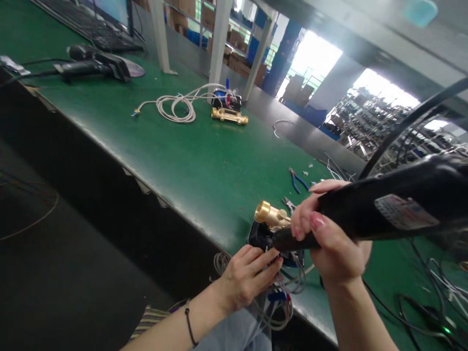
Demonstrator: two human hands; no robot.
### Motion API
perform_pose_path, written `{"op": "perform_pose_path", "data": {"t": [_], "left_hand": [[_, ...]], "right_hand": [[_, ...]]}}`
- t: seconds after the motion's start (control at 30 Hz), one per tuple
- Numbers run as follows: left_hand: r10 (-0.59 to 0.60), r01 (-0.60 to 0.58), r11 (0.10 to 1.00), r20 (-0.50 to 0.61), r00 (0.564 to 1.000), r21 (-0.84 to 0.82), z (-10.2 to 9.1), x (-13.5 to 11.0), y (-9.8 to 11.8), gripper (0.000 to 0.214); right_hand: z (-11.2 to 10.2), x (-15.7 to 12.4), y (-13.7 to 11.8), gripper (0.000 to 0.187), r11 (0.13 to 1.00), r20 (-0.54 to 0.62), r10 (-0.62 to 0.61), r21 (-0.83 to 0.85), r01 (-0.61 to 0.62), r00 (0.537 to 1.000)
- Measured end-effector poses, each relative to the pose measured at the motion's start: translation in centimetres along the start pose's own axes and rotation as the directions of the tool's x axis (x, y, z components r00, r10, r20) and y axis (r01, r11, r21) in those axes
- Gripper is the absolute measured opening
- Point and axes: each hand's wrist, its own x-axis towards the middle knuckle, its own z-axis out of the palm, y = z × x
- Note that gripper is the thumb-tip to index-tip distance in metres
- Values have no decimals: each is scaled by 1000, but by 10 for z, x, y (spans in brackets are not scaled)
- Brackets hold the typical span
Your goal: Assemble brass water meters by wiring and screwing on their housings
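My right hand (338, 239) is wrapped round a thick black electric screwdriver (354, 207) with a paper label and a cord. The tool's narrow end points down at a meter (259, 235) with a black housing and a threaded brass pipe body (272, 214). At that end my left hand (248, 275) grips the meter's near side, fingers together and fingertips close to the tool's tip. The exact contact between tip and housing is hidden. Coiled grey cables (287, 317) hang from the meter over the bench edge, below my left hand.
Blue-handled pliers (299, 182) and grey cutters (288, 204) lie beyond the meter. Farther back sits another brass meter (229, 116) with a coiled cable (176, 108). A barcode scanner (97, 63) and keyboard (84, 29) lie at far left. Loose black cords (405, 319) spread at right.
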Motion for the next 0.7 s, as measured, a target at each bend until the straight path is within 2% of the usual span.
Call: {"op": "perform_pose_path", "data": {"t": [0.1, 0.2, 0.3, 0.43, 0.57, 0.7], "left_hand": [[-3, 3, 1000, 25, 1000, 13, -4, 1, -1, 24], [20, -22, 999, 37, 999, 40, -6, 2, -3, 25], [41, -44, 997, 36, 998, 68, -7, 2, -5, 26], [68, -70, 997, 59, 996, 37, -6, 1, -10, 28], [139, -144, 987, 66, 988, 68, -4, -1, -16, 27], [179, -186, 968, 53, 982, 168, -2, -3, -20, 27]], "right_hand": [[-1, -5, -8, 21, 1000, -82, -7, -20, 6, 997], [-18, -14, -31, 20, 997, -246, -47, 51, 62, 968], [-51, -26, -64, 18, 989, -396, -75, 88, 119, 915], [-104, -46, -92, 22, 993, -505, -111, -27, 113, 856], [-151, -65, -89, 24, 982, -629, -154, -182, 48, 762], [-195, -81, -70, 5, 945, -719, -236, -327, -19, 654]]}}
